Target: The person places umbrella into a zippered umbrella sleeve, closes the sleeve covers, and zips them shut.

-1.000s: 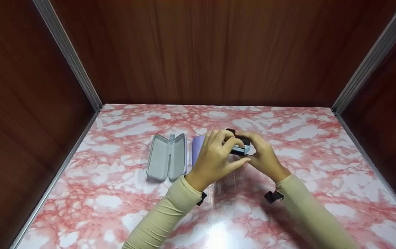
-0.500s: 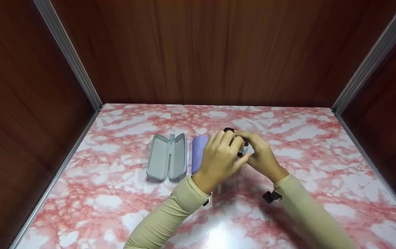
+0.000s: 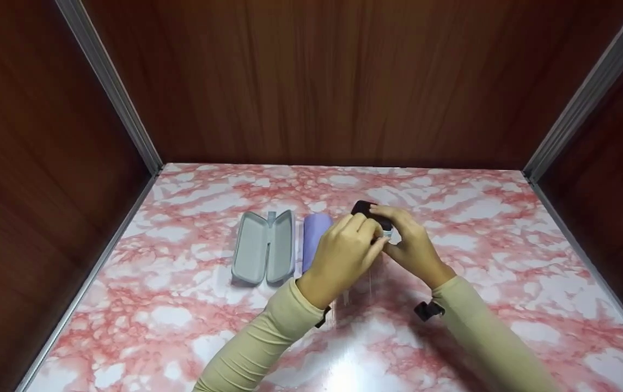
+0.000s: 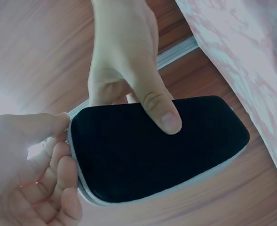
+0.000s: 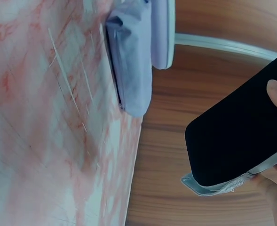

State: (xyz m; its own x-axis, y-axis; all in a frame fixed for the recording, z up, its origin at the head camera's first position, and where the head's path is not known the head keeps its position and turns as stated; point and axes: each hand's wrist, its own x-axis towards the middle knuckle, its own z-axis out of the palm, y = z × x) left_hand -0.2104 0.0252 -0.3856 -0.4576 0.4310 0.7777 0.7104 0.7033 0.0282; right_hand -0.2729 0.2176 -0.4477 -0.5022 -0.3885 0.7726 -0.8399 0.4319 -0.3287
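Note:
A black case with a light grey zipped edge (image 3: 364, 207) (image 4: 147, 150) (image 5: 237, 132) is held up between the two hands. The right hand (image 3: 415, 247) (image 4: 126, 52) grips it, its thumb lying on the black face in the left wrist view and fingers beneath. At the case's end the left hand (image 3: 342, 253) (image 4: 30, 165) has its thumb and curled fingers against the grey edge, pinching near a corner. Whether it holds a zip pull is hidden.
An unfolded grey case (image 3: 250, 250) lies on the marbled table (image 3: 170, 316), left of a purple pouch (image 3: 316, 234) (image 5: 132, 61) partly covered by the left hand in the head view. Brown wood panels (image 3: 311, 81) stand behind and at both sides.
The left hand has shifted slightly right and its fingers have drawn in closer at the case's edge. More of the black face now shows in the head view. The right hand has barely moved.

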